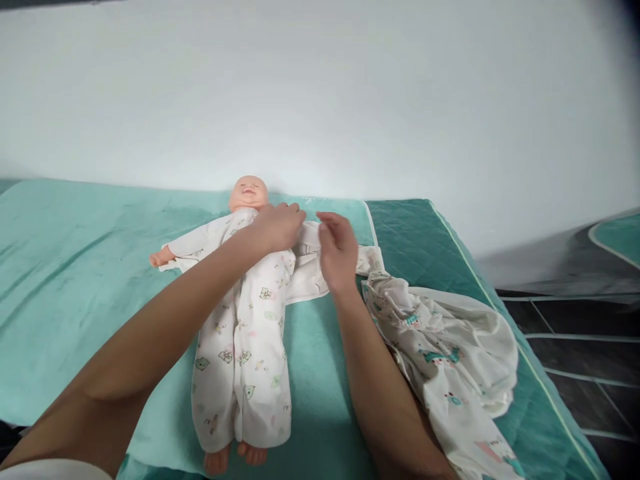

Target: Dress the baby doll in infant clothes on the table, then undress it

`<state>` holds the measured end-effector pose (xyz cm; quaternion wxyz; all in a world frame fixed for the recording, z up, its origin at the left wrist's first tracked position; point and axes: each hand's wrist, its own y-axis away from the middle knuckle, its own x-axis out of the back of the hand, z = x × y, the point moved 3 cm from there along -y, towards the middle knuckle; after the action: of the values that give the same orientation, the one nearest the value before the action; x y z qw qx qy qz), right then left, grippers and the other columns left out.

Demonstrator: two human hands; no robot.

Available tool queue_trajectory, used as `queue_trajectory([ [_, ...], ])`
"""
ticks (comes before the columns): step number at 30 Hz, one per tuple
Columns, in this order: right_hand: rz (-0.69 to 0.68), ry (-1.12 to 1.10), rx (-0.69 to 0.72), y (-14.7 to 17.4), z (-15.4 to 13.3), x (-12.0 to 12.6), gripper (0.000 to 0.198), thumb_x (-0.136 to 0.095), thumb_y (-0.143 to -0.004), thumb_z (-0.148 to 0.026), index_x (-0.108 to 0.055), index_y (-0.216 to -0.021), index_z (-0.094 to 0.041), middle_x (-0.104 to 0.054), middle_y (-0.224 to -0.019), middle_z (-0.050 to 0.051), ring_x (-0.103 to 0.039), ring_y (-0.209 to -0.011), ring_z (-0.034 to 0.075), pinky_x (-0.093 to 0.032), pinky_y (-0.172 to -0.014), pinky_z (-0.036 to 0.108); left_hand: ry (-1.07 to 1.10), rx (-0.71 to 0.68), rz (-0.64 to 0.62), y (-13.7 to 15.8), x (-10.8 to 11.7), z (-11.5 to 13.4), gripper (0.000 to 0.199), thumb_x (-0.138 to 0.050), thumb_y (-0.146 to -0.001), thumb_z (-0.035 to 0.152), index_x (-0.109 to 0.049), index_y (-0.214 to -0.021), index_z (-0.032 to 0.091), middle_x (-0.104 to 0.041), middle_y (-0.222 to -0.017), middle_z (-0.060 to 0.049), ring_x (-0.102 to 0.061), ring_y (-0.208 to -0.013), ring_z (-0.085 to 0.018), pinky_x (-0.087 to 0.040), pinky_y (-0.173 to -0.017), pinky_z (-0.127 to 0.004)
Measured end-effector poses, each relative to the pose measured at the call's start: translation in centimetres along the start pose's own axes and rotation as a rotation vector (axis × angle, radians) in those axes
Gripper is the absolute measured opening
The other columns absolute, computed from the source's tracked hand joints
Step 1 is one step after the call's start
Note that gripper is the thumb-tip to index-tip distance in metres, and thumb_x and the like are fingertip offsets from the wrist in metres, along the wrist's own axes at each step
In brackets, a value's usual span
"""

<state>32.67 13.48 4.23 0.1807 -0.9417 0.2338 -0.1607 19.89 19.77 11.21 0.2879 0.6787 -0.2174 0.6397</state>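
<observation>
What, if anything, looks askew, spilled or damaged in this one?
On the doll, the white top looks uneven: it covers the arm at picture left but spreads loosely over the mat at picture right. Beside it, a printed garment lies crumpled. No spill or damage shows.

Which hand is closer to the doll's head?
Left. The left hand is close to the doll's head, below and right of it; the right hand is farther right.

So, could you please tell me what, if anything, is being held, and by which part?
I cannot tell for the left hand by the doll; its grip is hidden. The right hand holds nothing visible.
</observation>
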Motion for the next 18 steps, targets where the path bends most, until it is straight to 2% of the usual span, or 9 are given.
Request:
queue_trajectory([
  [2,-0.203,-0.093,0.064,1.2,-1.3,-2.4,0.037,-0.052,-0.097,-0.045,-0.062,-0.126,-0.023,-0.064,-0.136,0.011,-0.057,-0.131,0.023,-0.043,-0.115,0.041,0.173,0.08,0.154,2.8,0.2,-2.1,0.026,-0.051,-0.096,0.029,-0.064,-0.117,0.021,-0.066,-0.124,-0.008,-0.063,-0.113,-0.028,-0.049,-0.087,-0.039],
  [4,-0.337,-0.126,0.1,2.1,-1.9,-4.0,0.04,-0.059,-0.095,-0.049,-0.062,-0.127,-0.024,-0.06,-0.143,0.011,-0.051,-0.138,0.024,-0.036,-0.121,0.042,0.358,0.198,0.334,5.9,-0.2,-4.7,0.029,-0.049,-0.098,0.039,-0.062,-0.12,0.024,-0.065,-0.129,-0.006,-0.06,-0.12,-0.027,-0.048,-0.096,-0.04],
  [6,-0.402,-0.124,0.101,2.5,-1.9,-4.7,0.043,-0.063,-0.093,-0.052,-0.062,-0.128,-0.025,-0.055,-0.149,0.011,-0.046,-0.143,0.025,-0.031,-0.124,0.044,0.536,0.285,0.463,8.5,-1.3,-6.8,0.031,-0.053,-0.097,0.045,-0.061,-0.118,0.024,-0.064,-0.129,-0.006,-0.058,-0.124,-0.025,-0.045,-0.103,-0.039],
  [9,-0.453,-0.136,0.054,2.5,-1.5,-4.8,0.052,-0.069,-0.087,-0.057,-0.06,-0.13,-0.028,-0.049,-0.155,0.009,-0.04,-0.148,0.026,-0.028,-0.126,0.047,0.728,0.315,0.545,10.3,-3.3,-8.0,0.034,-0.063,-0.091,0.047,-0.058,-0.115,0.024,-0.062,-0.127,-0.006,-0.059,-0.119,-0.023,-0.045,-0.103,-0.038],
  [11,-0.482,-0.136,0.017,2.4,-1.4,-4.8,0.058,-0.074,-0.082,-0.058,-0.059,-0.13,-0.029,-0.044,-0.158,0.008,-0.036,-0.15,0.028,-0.026,-0.126,0.049,0.751,0.281,0.584,10.3,-4.0,-7.7,0.03,-0.066,-0.089,0.044,-0.056,-0.109,0.024,-0.061,-0.125,-0.006,-0.058,-0.117,-0.023,-0.046,-0.101,-0.038],
  [14,-0.5,-0.091,-0.01,2.3,-2.0,-5.2,0.065,-0.08,-0.076,-0.056,-0.056,-0.129,-0.028,-0.041,-0.16,0.009,-0.035,-0.15,0.031,-0.026,-0.125,0.052,0.639,0.236,0.647,10.0,-4.1,-6.5,0.021,-0.067,-0.089,0.039,-0.056,-0.096,0.022,-0.062,-0.115,-0.007,-0.057,-0.113,-0.025,-0.044,-0.1,-0.041],
  [18,-0.533,-0.012,0.078,1.5,-3.3,-6.2,0.068,-0.081,-0.074,-0.056,-0.053,-0.13,-0.029,-0.044,-0.156,0.009,-0.035,-0.149,0.031,-0.024,-0.125,0.053,0.491,0.245,0.69,9.7,-4.1,-6.0,0.022,-0.067,-0.091,0.039,-0.055,-0.095,0.021,-0.063,-0.107,-0.007,-0.056,-0.108,-0.028,-0.043,-0.097,-0.043],
])
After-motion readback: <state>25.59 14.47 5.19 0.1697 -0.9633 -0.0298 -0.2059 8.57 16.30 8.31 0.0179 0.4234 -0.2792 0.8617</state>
